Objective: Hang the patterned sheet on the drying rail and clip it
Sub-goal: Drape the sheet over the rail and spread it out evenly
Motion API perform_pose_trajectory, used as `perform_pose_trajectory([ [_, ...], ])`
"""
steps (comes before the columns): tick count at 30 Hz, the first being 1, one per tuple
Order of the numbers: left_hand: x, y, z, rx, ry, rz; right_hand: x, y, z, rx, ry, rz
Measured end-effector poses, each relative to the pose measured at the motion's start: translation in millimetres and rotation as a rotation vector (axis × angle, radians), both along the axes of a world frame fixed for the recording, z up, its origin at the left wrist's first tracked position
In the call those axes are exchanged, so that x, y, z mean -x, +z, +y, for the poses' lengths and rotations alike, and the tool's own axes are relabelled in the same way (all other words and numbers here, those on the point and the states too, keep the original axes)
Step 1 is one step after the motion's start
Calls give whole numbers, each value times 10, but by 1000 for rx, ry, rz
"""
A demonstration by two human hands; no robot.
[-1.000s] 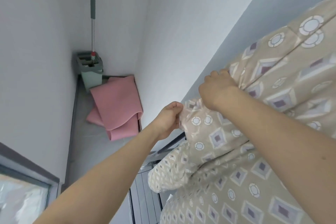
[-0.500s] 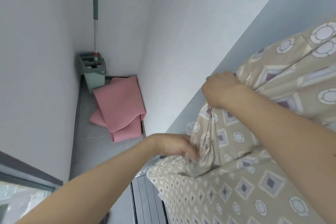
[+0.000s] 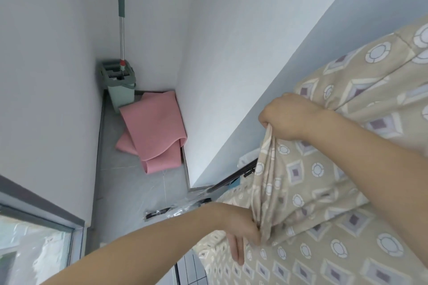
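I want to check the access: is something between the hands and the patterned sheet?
Nothing visible is. The right hand grips a bunched fold of the patterned sheet directly, and the left hand pinches the same fold lower down. The drying rail cannot be clearly identified.

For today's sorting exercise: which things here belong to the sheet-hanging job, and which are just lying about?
Job: patterned sheet; left hand and right hand, both gripping it; dark rail.
Lying about: pink mat; mop; green bucket.
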State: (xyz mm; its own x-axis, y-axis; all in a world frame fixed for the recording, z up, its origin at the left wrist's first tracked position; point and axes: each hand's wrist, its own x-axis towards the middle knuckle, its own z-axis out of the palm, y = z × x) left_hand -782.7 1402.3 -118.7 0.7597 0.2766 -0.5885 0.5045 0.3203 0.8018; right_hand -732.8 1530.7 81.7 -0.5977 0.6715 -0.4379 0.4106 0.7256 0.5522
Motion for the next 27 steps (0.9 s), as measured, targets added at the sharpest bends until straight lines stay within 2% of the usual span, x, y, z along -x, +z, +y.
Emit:
perform_pose_trajectory([
  [1,35,-38,2,243,45,-65,2,-2,-34,8,12,6],
  [2,76,-88,-16,362,67,-95,-2,-10,-65,12,29,10],
  [3,101,-164,-30,341,76,-44,-13,-16,-87,14,47,15],
  [4,119,-230,-68,189,61,87,-25,-13,-108,17,67,19],
  [6,87,-398,-244,-476,-133,437,-56,2,-141,15,89,7],
  [7,78,-456,-311,-700,-246,515,-73,12,-158,25,77,-6],
  [8,68,-466,-373,-748,-333,544,-91,21,-180,30,62,-27],
  [11,124,-632,-539,-456,-471,538,-134,35,-271,-5,62,-140],
  [12,171,-663,-603,-419,-505,558,-141,37,-308,-15,67,-174],
  [16,226,-969,-773,-534,-498,732,-139,7,-482,14,96,-253],
  [19,23,-1101,-812,-619,-373,688,-137,-94,-626,37,9,-341],
  [21,-57,-1111,-771,-586,-242,656,-146,-167,-716,41,-53,-465],
  [24,103,-1248,-545,-465,112,687,-154,-237,-738,-46,-33,-563],
  [27,470,-1356,-170,-403,537,708,-176,-254,-659,-127,14,-413],
])
